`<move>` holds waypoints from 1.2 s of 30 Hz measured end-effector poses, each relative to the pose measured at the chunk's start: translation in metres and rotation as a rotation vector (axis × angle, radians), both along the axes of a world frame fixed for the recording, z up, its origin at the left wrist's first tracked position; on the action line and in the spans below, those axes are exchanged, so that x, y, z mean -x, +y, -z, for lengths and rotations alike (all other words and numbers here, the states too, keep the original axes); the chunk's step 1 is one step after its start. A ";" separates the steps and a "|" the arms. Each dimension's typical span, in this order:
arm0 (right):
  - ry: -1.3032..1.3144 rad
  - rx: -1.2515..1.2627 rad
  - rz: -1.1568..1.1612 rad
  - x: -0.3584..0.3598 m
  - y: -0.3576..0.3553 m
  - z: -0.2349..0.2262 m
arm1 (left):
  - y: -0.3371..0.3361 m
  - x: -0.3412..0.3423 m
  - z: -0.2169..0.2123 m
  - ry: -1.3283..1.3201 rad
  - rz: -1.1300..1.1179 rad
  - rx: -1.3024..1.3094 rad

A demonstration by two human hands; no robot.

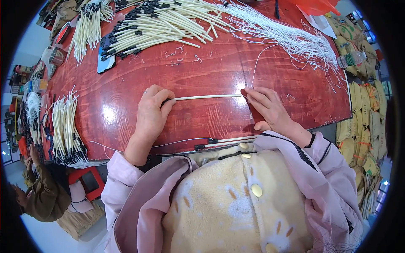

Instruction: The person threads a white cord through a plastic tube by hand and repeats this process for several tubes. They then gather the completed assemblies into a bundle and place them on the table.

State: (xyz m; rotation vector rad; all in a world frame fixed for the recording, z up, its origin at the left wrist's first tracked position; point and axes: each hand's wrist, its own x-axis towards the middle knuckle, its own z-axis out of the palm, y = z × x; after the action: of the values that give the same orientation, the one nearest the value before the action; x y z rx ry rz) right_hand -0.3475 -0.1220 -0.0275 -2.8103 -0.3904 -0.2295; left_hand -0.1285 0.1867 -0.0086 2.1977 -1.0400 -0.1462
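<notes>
A thin cream rod (206,97) lies crosswise over the red table. Its left end is pinched between the thumb and fingers of my left hand (152,109). At its right end, the fingertips of my right hand (270,109) touch or nearly touch it. That hand is palm down with fingers stretched out and the thumb apart. A loose white string (255,67) runs from a large bundle of white strings (291,40) down to these fingertips; whether they grip it, I cannot tell. Close to my body lie rods with black ends (230,141).
A heap of cream rods with black ends (164,25) covers the far side of the red table (185,78), partly over a light-blue flat object (106,63). More rod bundles (64,126) lie at left. A co-worker (44,194) sits at lower left. Stacked sacks (363,122) stand at right.
</notes>
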 end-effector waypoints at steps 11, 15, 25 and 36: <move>0.038 0.064 0.015 -0.007 0.008 0.003 | -0.002 -0.001 0.002 0.004 0.021 0.016; 0.020 0.000 0.049 -0.010 0.007 0.003 | 0.000 -0.001 0.002 -0.001 0.027 0.006; -0.034 -0.001 0.149 -0.011 0.000 -0.011 | 0.006 -0.002 -0.011 0.013 0.050 0.025; -0.145 -0.136 0.230 -0.025 0.007 -0.026 | -0.110 0.044 0.010 -0.300 0.328 -0.178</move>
State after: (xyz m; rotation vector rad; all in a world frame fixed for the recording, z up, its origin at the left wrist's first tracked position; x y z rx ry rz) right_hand -0.3226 -0.1147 -0.0014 -2.7091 -0.0765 -0.4922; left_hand -0.1730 0.0765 -0.0184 2.2351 -1.6092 -0.0573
